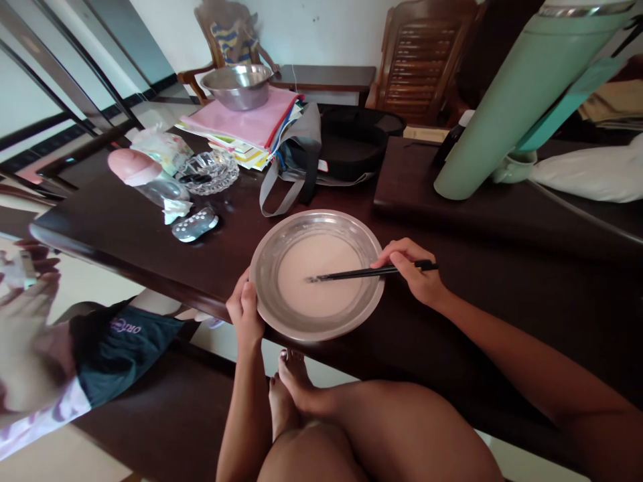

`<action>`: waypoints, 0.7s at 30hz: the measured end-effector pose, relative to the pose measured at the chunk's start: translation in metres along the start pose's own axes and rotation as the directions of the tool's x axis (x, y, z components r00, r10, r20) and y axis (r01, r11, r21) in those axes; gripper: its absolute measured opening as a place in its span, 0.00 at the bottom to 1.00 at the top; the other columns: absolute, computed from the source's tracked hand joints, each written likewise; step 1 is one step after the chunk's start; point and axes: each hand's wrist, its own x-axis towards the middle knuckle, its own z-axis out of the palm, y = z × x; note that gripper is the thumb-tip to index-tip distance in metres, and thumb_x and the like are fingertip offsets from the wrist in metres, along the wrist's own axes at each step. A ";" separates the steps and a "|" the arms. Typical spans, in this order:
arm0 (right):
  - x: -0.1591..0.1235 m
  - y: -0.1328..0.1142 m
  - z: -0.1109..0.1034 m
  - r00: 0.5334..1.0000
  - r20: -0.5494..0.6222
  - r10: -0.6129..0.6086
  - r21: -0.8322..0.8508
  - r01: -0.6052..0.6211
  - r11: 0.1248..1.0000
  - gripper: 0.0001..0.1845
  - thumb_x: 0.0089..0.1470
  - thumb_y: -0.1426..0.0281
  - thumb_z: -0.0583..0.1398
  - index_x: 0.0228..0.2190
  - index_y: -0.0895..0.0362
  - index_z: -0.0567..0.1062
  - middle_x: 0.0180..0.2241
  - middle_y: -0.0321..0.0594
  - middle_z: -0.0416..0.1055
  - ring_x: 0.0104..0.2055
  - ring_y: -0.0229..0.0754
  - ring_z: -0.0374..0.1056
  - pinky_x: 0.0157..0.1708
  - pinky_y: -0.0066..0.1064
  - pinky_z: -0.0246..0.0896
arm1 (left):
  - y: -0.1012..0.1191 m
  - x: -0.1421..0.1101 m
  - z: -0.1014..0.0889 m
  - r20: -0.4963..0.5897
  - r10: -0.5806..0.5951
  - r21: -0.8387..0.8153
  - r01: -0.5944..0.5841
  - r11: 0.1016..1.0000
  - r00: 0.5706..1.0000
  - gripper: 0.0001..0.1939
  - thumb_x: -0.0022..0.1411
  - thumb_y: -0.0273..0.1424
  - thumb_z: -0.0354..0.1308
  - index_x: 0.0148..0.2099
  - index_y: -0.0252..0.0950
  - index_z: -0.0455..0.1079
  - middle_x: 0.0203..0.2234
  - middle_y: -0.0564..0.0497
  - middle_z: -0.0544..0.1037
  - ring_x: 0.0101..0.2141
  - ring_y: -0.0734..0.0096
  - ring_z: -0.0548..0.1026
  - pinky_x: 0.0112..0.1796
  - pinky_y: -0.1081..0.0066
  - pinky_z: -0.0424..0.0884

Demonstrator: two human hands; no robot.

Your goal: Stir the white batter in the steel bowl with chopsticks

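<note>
A shallow metal plate (274, 234) holding a pale, milky batter (321, 278) sits at the near edge of a dark wooden table (472, 301). My left hand (245, 309) grips the plate's left rim, fingers closed on it. My right hand (414, 268) is closed on a pair of black chopsticks (362, 273), and their tips rest in the batter near the plate's middle.
Behind the plate lie a grey-strapped bag (306, 154), a glass ashtray (209, 173), a remote (195, 224), a pink-capped bottle (138, 171) and a steel bowl (237, 86) on folders. A tall green flask (507, 100) stands at right. Another person sits at the left (75, 348).
</note>
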 end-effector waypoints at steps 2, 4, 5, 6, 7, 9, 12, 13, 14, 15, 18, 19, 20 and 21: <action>0.001 0.000 -0.001 0.999 -0.004 -0.034 -0.064 0.034 0.997 0.12 0.64 0.63 0.58 0.32 0.52 0.79 0.30 0.37 0.79 0.33 0.41 0.76 0.34 0.35 0.72 | 0.000 0.000 0.001 -0.004 -0.002 -0.006 0.002 1.000 1.000 0.26 0.65 0.47 0.50 0.49 0.33 0.79 0.45 0.44 0.82 0.47 0.57 0.78 0.49 0.63 0.71; 0.001 0.001 -0.002 0.994 -0.100 -0.035 -0.074 0.027 0.997 0.14 0.64 0.62 0.58 0.30 0.51 0.79 0.29 0.37 0.78 0.32 0.41 0.74 0.34 0.36 0.71 | 0.000 0.000 0.001 0.001 -0.008 -0.010 0.008 1.000 1.000 0.27 0.65 0.48 0.50 0.49 0.33 0.79 0.44 0.44 0.82 0.47 0.57 0.78 0.49 0.63 0.71; 0.001 0.001 -0.002 0.990 -0.141 -0.024 -0.058 0.016 0.998 0.14 0.64 0.62 0.57 0.29 0.52 0.78 0.27 0.36 0.77 0.31 0.41 0.74 0.32 0.36 0.70 | 0.000 0.000 0.001 0.005 -0.012 -0.009 0.012 1.000 1.000 0.27 0.65 0.49 0.50 0.49 0.33 0.79 0.45 0.44 0.82 0.47 0.57 0.78 0.50 0.63 0.71; 0.000 0.001 -0.002 0.988 -0.154 -0.012 -0.038 0.007 0.999 0.15 0.64 0.62 0.57 0.29 0.52 0.78 0.26 0.36 0.76 0.30 0.41 0.74 0.32 0.36 0.70 | 0.000 0.000 0.002 0.011 -0.016 -0.005 0.016 1.000 1.000 0.28 0.65 0.49 0.50 0.49 0.33 0.79 0.45 0.44 0.82 0.47 0.56 0.78 0.50 0.62 0.71; 0.000 0.001 -0.002 0.991 -0.134 -0.006 -0.026 0.002 1.000 0.15 0.64 0.61 0.57 0.29 0.52 0.78 0.26 0.36 0.77 0.30 0.41 0.74 0.31 0.35 0.70 | 0.000 0.001 0.002 0.013 -0.020 0.002 0.020 1.000 1.000 0.28 0.65 0.50 0.49 0.49 0.33 0.79 0.45 0.43 0.82 0.47 0.56 0.78 0.50 0.62 0.71; -0.001 0.001 -0.002 1.000 -0.028 -0.013 -0.041 0.012 0.999 0.13 0.64 0.62 0.57 0.31 0.51 0.79 0.28 0.36 0.78 0.31 0.41 0.74 0.32 0.35 0.71 | 0.000 0.001 0.002 0.008 -0.023 0.015 0.023 1.000 1.000 0.29 0.64 0.50 0.49 0.49 0.33 0.78 0.45 0.43 0.82 0.47 0.55 0.77 0.50 0.62 0.71; -0.001 0.002 -0.002 0.999 0.011 -0.032 -0.080 0.032 0.996 0.12 0.64 0.63 0.58 0.32 0.50 0.79 0.31 0.36 0.79 0.33 0.41 0.74 0.35 0.37 0.71 | 0.000 0.001 0.001 0.000 -0.020 0.018 0.020 1.000 1.000 0.29 0.65 0.51 0.49 0.49 0.33 0.78 0.44 0.43 0.82 0.47 0.55 0.77 0.50 0.62 0.71; 0.000 0.002 -0.003 0.999 -0.035 -0.032 -0.068 0.030 0.997 0.12 0.64 0.62 0.58 0.31 0.50 0.79 0.30 0.36 0.79 0.32 0.41 0.74 0.34 0.37 0.70 | 0.000 0.001 0.001 0.004 -0.019 0.015 0.019 1.000 1.000 0.29 0.65 0.51 0.49 0.49 0.33 0.78 0.44 0.43 0.82 0.47 0.56 0.77 0.50 0.62 0.71; 0.000 0.002 -0.003 0.996 -0.087 -0.028 -0.042 0.024 0.999 0.13 0.64 0.62 0.57 0.30 0.50 0.78 0.28 0.36 0.78 0.31 0.41 0.73 0.33 0.37 0.70 | 0.000 0.001 0.001 0.010 -0.018 0.016 0.018 1.000 1.000 0.29 0.65 0.51 0.49 0.49 0.33 0.78 0.44 0.43 0.82 0.47 0.56 0.77 0.50 0.62 0.71; 0.000 0.002 -0.003 0.992 -0.124 -0.022 -0.013 0.021 1.000 0.14 0.65 0.62 0.57 0.30 0.51 0.78 0.27 0.36 0.77 0.29 0.41 0.72 0.32 0.37 0.69 | 0.000 0.001 0.001 0.015 -0.018 0.019 0.018 1.000 1.000 0.29 0.65 0.51 0.48 0.49 0.33 0.78 0.45 0.43 0.82 0.48 0.55 0.77 0.50 0.61 0.71; 0.000 0.000 -0.003 0.998 -0.056 -0.033 0.008 0.033 0.999 0.13 0.65 0.64 0.57 0.30 0.51 0.78 0.27 0.35 0.77 0.29 0.39 0.72 0.31 0.35 0.68 | 0.000 0.001 0.001 0.012 -0.015 0.029 0.015 0.999 1.000 0.29 0.65 0.51 0.49 0.49 0.33 0.78 0.45 0.43 0.82 0.48 0.55 0.77 0.50 0.61 0.71; 0.001 0.000 -0.002 0.999 -0.009 -0.044 -0.016 0.044 0.999 0.13 0.65 0.65 0.57 0.31 0.51 0.79 0.28 0.36 0.78 0.30 0.39 0.73 0.32 0.34 0.69 | 0.000 0.001 0.001 0.008 -0.016 0.024 0.016 1.000 1.000 0.29 0.65 0.50 0.49 0.49 0.33 0.78 0.45 0.43 0.82 0.48 0.55 0.77 0.50 0.61 0.71; 0.001 0.000 -0.002 0.998 0.019 -0.055 -0.044 0.056 0.997 0.12 0.65 0.66 0.57 0.32 0.51 0.79 0.30 0.36 0.79 0.32 0.39 0.73 0.34 0.34 0.69 | -0.001 0.001 0.001 0.006 -0.018 0.016 0.018 1.000 1.000 0.29 0.65 0.50 0.49 0.49 0.33 0.78 0.45 0.43 0.82 0.48 0.55 0.77 0.50 0.62 0.71; 0.001 0.000 -0.003 0.998 0.018 -0.061 -0.061 0.062 0.996 0.12 0.65 0.66 0.57 0.32 0.51 0.79 0.31 0.36 0.79 0.33 0.39 0.73 0.35 0.34 0.69 | -0.001 0.001 0.000 0.007 -0.019 0.005 0.019 1.000 1.000 0.28 0.65 0.50 0.49 0.49 0.33 0.78 0.45 0.43 0.82 0.48 0.55 0.77 0.50 0.62 0.71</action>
